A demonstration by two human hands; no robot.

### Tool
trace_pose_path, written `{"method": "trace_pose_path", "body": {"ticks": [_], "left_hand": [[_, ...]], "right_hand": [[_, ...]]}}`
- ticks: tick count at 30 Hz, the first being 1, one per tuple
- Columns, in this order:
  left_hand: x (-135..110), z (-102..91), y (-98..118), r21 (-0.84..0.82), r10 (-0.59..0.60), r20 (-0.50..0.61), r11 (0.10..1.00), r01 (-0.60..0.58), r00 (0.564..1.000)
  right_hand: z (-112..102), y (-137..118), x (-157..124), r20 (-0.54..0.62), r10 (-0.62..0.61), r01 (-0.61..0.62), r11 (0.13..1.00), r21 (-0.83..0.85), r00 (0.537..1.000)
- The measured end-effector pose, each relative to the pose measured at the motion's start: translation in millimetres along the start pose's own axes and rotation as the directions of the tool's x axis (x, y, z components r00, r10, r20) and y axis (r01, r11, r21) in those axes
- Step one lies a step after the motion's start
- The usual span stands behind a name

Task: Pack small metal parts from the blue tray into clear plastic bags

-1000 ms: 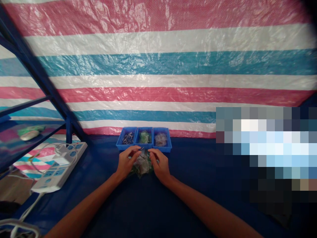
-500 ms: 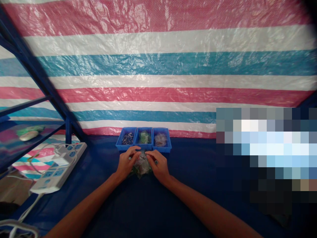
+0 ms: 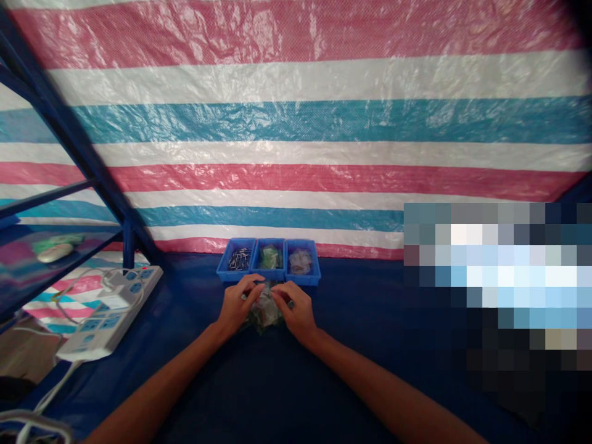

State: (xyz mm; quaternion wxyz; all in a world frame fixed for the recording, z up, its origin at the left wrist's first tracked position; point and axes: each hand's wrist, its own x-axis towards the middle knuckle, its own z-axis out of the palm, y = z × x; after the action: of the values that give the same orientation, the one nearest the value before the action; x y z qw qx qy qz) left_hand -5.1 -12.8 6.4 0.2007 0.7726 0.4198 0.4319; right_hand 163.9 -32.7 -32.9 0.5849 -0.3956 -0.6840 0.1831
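Observation:
My left hand and my right hand face each other over the dark blue table, thumbs and fingertips pinched. Between them is a small clear plastic bag, gripped near its top edge from both sides. Greenish plastic shows under and around it, partly covered by my fingers. Small dark bits show at the curled fingers of each hand; I cannot make out what they are. Just beyond my fingertips stand three blue bins: one with thin metal pins or screws, one with green packets, one with clear packets.
A white power strip with plugs and cables lies to the left, beside a blue metal frame. Striped plastic sheeting hangs behind the table. The area at right is pixelated.
Both hands stay at nearly the same place. The fingertips have shifted slightly on the clear plastic bag, and the bins have not moved.

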Motion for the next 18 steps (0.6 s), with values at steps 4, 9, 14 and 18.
{"method": "trace_pose_path", "body": {"ticks": [4,9,14,18], "left_hand": [[0.3,0.1,-0.9,0.010,0.018,0.009,1.000,-0.019,1.000],[-0.2,0.2,-1.6,0.008,-0.009,0.017,1.000,0.009,1.000],[-1.3,0.2,-1.4,0.014,0.000,0.022,1.000,0.000,1.000],[-0.5,0.5,-0.9,0.042,0.057,0.004,0.997,-0.058,0.998]], "right_hand": [[0.8,0.7,0.2,-0.004,0.015,-0.015,1.000,-0.005,1.000],[-0.5,-2.7,1.5,0.000,0.016,-0.016,1.000,-0.002,1.000],[-1.0,-4.0,1.6,-0.038,0.100,-0.100,0.995,0.025,0.994],[-1.4,-2.8,0.6,-0.057,0.144,-0.143,0.989,0.031,0.988]]}}
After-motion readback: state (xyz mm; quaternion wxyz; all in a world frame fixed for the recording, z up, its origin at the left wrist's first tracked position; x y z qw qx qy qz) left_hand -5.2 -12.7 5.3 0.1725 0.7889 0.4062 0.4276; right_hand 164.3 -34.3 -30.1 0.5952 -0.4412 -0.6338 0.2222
